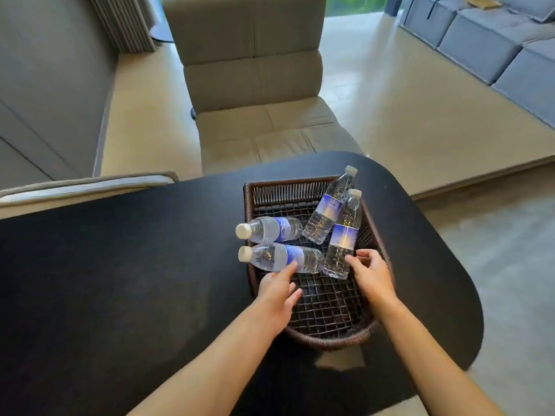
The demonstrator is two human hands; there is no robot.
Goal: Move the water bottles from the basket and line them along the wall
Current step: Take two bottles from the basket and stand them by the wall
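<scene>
Where the black tabletop [126, 265] curves to a rounded end at the right, a dark brown woven basket [330, 334] stands on it, its open-weave bottom showing through. Beyond the table sits a beige padded chair [255, 85] on a pale glossy floor [405, 100]; a grey wall [45, 85] runs along the left, a ribbed curtain [126, 22] hangs in the far corner, and a grey-blue sectional sofa [495, 40] fills the upper right. The edge of another chair [87, 184] shows at the table's left far side.

Four clear water bottles with blue labels and white caps are all in the basket. Two lie on their sides with caps jutting over the left rim: the farther left bottle [270, 229] and the nearer left bottle [282, 258]. Two lean against the right side, caps pointing away: the far right bottle [329, 211] and the near right bottle [342, 238].

The left hand [276, 295] reaches over the basket's left rim with fingers spread and uncurled; its fingertips [289, 269] touch the underside of the nearer left bottle near the label, not wrapped round it. The right hand [369, 274] is inside the basket at the right wall, fingers loosely parted; its fingertips [350, 259] rest against the lower body of the near right bottle, with no closed grasp visible.
</scene>
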